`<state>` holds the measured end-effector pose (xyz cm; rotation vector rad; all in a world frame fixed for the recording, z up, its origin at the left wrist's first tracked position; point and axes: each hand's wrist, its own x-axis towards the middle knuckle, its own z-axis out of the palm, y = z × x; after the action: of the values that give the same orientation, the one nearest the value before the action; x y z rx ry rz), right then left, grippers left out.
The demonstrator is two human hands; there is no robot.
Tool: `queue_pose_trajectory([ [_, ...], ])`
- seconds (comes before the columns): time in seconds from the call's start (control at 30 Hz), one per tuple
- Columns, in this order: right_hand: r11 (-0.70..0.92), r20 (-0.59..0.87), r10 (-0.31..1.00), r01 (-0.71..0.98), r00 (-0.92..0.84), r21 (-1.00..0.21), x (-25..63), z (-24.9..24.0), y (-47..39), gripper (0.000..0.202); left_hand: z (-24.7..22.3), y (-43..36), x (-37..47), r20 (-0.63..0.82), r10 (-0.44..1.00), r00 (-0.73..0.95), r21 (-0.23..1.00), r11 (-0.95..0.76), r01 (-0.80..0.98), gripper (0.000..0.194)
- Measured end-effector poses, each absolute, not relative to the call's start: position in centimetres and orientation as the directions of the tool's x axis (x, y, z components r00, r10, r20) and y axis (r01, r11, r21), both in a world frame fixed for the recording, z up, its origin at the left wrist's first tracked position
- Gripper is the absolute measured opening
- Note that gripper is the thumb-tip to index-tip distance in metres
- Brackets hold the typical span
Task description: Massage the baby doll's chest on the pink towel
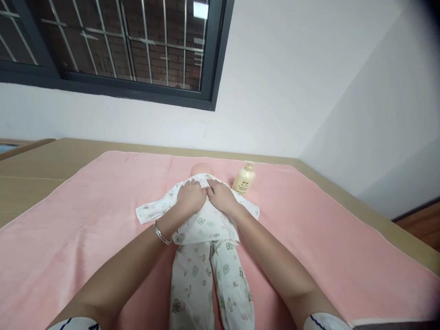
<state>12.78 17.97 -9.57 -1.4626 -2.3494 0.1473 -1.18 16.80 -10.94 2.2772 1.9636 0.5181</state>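
At the far middle of the mat (309, 256), the shirt (206, 229) is touched by the left hand (191, 196) and right hand (220, 196); fingers are curled, any grip unclear. Pressure seems best kept light and even.

a white top (206, 222) and white trousers (193, 279) carry scattered green and brown motifs; the sheet (309, 238) is plain pink, the bottle (244, 180) pale yellow with dark print, the bangle (160, 233) silver.
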Motion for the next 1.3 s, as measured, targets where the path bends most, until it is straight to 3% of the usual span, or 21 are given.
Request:
queue_pose_trajectory([
  [0.13, 0.381, 0.228, 0.916, 0.895, -0.331, -0.231, 11.8, -8.9, 16.4, 0.028, -11.1, 17.6, -1.6, 0.171, 0.983, 0.063, 0.319, -0.116, 0.941, 0.049],
  [0.27, 0.348, 0.205, 0.932, 0.896, -0.299, -0.275, 12.4, -9.1, 17.1, 0.029, -10.7, 16.3, -0.6, 0.192, 0.981, 0.001, 0.232, -0.047, 0.972, 0.048],
  [0.43, 0.392, 0.215, 0.917, 0.856, -0.336, -0.336, 13.2, -9.7, 18.7, 0.031, -10.6, 15.0, 0.3, 0.247, 0.966, 0.080, 0.135, -0.116, 0.984, 0.038],
  [0.7, 0.345, 0.180, 0.933, 0.918, -0.312, -0.197, 11.4, -8.8, 15.7, 0.029, -11.0, 17.6, -1.7, 0.194, 0.973, 0.123, 0.276, -0.175, 0.945, 0.040],
  [0.93, 0.369, 0.226, 0.922, 0.890, -0.314, -0.269, 12.3, -9.8, 17.7, 0.027, -12.3, 18.0, -1.3, 0.232, 0.969, 0.080, 0.257, -0.140, 0.956, 0.045],
  [1.3, 0.381, 0.272, 0.910, 0.889, -0.313, -0.254, 12.4, -10.5, 18.2, 0.025, -12.7, 18.1, -1.2, 0.262, 0.963, 0.064, 0.287, -0.141, 0.948, 0.044],
])
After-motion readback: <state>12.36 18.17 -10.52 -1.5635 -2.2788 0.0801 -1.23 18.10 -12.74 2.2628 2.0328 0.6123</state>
